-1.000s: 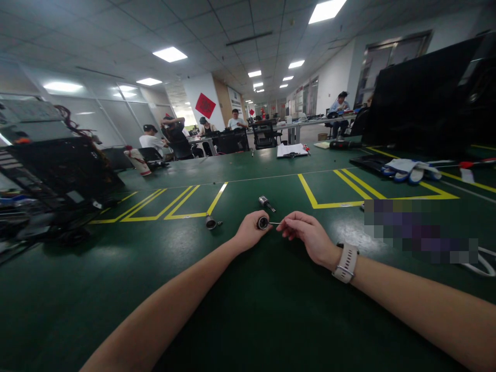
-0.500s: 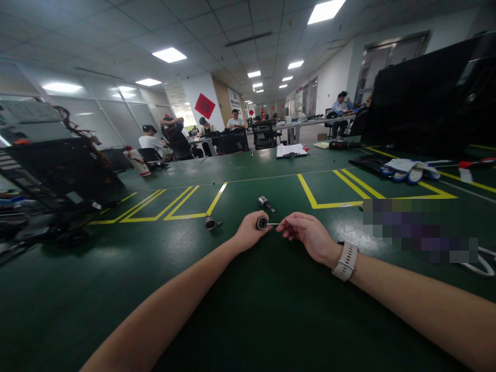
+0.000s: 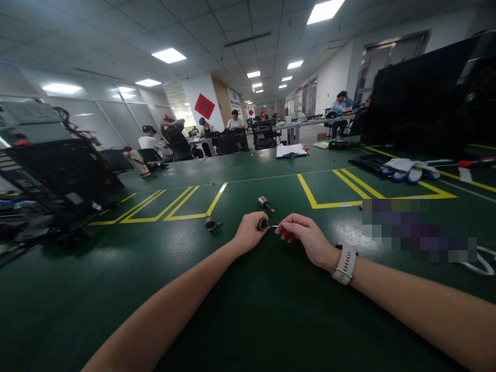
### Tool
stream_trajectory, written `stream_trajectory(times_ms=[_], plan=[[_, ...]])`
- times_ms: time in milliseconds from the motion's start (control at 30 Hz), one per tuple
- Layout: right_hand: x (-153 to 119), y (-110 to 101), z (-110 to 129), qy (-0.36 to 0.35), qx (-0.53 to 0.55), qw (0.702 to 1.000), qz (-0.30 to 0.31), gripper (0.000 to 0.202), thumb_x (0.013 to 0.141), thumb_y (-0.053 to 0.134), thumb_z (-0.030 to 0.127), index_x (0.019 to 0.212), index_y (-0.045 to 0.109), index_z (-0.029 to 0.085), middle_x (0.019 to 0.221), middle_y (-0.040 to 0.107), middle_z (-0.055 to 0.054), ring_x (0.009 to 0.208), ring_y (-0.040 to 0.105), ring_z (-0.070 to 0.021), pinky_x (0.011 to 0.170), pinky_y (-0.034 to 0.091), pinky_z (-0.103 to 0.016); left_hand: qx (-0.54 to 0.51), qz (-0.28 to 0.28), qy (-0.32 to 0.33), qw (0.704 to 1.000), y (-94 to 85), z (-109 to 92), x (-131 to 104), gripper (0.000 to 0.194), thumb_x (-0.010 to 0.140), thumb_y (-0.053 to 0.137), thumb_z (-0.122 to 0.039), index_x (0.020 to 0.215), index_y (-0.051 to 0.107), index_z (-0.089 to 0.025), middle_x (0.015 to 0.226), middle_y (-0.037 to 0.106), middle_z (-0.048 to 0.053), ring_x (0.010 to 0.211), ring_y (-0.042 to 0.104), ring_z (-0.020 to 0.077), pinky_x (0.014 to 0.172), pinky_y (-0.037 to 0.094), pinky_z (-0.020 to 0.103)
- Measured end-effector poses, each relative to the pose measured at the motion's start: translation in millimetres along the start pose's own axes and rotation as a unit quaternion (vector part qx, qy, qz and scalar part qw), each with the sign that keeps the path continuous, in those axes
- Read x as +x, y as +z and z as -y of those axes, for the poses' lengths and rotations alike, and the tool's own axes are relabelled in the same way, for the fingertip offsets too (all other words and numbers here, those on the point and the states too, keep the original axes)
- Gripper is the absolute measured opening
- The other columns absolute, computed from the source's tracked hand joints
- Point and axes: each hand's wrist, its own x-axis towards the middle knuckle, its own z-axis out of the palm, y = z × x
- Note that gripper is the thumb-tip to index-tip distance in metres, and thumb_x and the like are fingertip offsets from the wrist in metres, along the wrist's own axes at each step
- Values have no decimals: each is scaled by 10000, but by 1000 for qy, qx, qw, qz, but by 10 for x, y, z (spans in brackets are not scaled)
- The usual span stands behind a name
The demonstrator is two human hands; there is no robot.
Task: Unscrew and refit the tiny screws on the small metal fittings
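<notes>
My left hand point(image 3: 251, 230) is wrapped round a dark metal cylinder point(image 3: 262, 224), whose open round end faces me. The fingertips of my right hand point(image 3: 300, 231) pinch a thin metal rod point(image 3: 274, 226), its far end at the cylinder. Just beyond my hands, a silver and black metal part point(image 3: 265, 203) with a narrow tip lies on the green table point(image 3: 248, 310). A dark metal cup-shaped part point(image 3: 210, 222) lies left of my left hand, with a small piece point(image 3: 219, 224) beside it.
Blue and white gloves point(image 3: 409, 170) lie at the right, near a large black box point(image 3: 418, 98). A clipboard with paper point(image 3: 290, 150) is at the far edge. Black equipment point(image 3: 65, 175) stands at the left. People sit at desks beyond.
My right hand has moved slightly left, closer to the cylinder, and less of the rod shows between my hands. The cylinder has turned a little in my left hand.
</notes>
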Motion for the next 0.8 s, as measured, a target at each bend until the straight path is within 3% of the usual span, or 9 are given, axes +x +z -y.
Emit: stream_trajectory(times_ms=[500, 800], plan=[[3, -21, 56, 39, 56, 998, 7, 98, 750, 576, 264, 718, 608, 177, 750, 680, -30, 644, 556, -149, 629, 384, -308, -90, 5, 13, 996, 6, 11, -8, 165, 734, 606, -262, 680, 496, -151, 656, 488, -40, 613, 461, 99, 590, 373, 224], [19, -24, 20, 28, 71, 997, -5, 103, 746, 579, 257, 687, 610, 178, 699, 670, -21, 623, 547, -144, 612, 372, -300, -32, -9, -25, 999, -4, 8, -1, 130, 720, 628, -224, 698, 523, -151, 680, 512, -32, 647, 472, 114, 605, 367, 239]])
